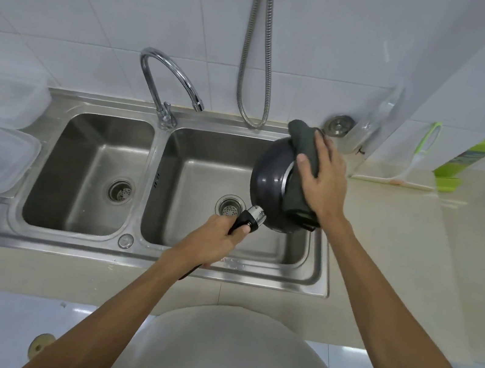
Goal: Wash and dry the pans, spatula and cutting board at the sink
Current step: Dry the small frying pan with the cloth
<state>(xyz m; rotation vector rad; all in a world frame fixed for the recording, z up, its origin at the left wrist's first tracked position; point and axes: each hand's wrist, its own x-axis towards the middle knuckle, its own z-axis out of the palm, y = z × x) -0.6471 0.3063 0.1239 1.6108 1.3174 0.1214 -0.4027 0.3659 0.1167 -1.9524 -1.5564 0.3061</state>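
The left hand [213, 238] had its fingers [239, 231] clenched round the black handle [246, 220], holding the pan [268, 175] tilted just beyond them, underside showing, above the right basin of the sink [151, 168]. To the right of those fingers a dark cloth [303, 147] lay on the pan's base under the right hand [323, 181], whose fingers were spread flat, pressing rather than gripping. The pan looked stiff, fairly heavy and probably slick when wet, so the handle seemed the surest hold. The soft cloth could slide.

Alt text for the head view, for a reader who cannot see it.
The left hand grips a dark pan by its handle over the right sink basin, while the right hand presses a grey cloth against the pan's underside.
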